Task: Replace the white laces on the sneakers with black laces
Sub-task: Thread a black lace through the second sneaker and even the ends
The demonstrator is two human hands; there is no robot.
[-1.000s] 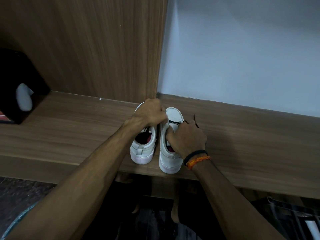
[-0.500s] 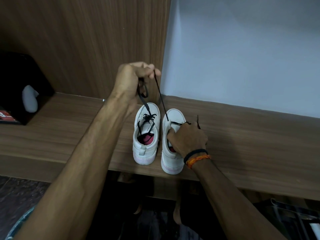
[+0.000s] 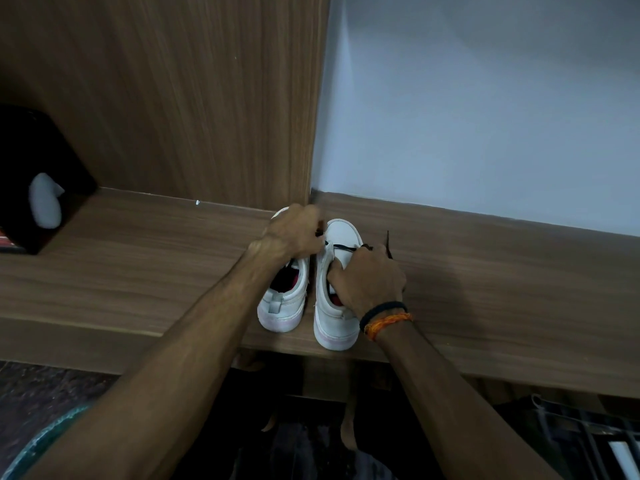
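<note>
Gripping thin black lace [image 3: 341, 248] mid-frame: left hand [image 3: 294, 233] | right hand [image 3: 369, 280] pinching it over right white canvas sneaker [image 3: 334, 306] | both sitting on brown wooden surface [image 3: 138, 271]

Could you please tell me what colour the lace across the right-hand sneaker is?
Black; the lace shows best in the head view.

Two sneakers [image 3: 337, 299] stand side by side on the shelf [image 3: 138, 271], box [image 3: 31, 181] far left.

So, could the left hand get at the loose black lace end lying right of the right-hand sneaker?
Probably not directly: the right hand and right-hand sneaker lie between the left hand and that lace end.
</note>
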